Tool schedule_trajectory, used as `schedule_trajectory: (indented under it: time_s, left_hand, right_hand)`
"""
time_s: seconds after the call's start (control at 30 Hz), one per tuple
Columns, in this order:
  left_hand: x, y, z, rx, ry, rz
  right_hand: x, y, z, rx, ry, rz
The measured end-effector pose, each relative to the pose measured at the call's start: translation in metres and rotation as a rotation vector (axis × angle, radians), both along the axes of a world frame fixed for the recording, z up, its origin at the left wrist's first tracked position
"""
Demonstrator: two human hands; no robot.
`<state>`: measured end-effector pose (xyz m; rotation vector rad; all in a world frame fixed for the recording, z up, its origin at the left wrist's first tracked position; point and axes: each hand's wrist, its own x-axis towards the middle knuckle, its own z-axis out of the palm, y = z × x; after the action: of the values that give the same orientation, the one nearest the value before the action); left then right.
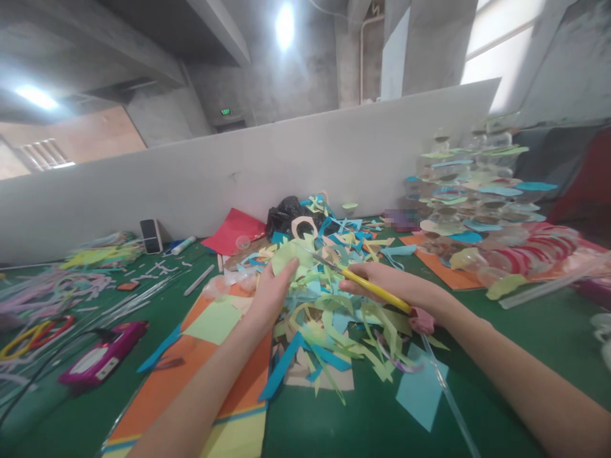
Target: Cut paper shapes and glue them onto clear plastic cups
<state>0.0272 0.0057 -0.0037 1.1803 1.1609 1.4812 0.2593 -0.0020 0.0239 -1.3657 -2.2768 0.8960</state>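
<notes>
Over the scrap pile [312, 312], the green paper [282, 253] is pinched at its near side by the left grip [275, 286] and the yellow-handled tool [375, 290] is clasped by the right grip [394, 280], while the pile is backed by the partition [267, 165] and fronted by green counter [363, 423].

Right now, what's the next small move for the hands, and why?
Probably a slight turn of the green paper with the left hand, feeding its edge toward the yellow-handled tool. The left hand pinches the paper; the right hand grips the tool, its metal end pointing at the paper. Whether they touch is too blurred to tell.
</notes>
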Motion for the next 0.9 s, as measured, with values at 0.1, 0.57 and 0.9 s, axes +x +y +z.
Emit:
schedule_trajectory:
  time_s: [0.1,0.57,0.9]
  left_hand:
    - [-0.003,0.003,-0.003,0.004,0.005,-0.046]
    - [0.003,-0.001,0.005,0.083,-0.117,-0.143]
    - [0.000,0.001,0.001,0.072,-0.018,-0.052]
  right_hand:
    - [0.001,0.005,-0.007,-0.014,0.038,-0.036]
    - [-0.005,0.001,-0.006,-0.112,0.106,-0.119]
    - [-0.003,-0.003,-0.003,-0.011,0.015,-0.004]
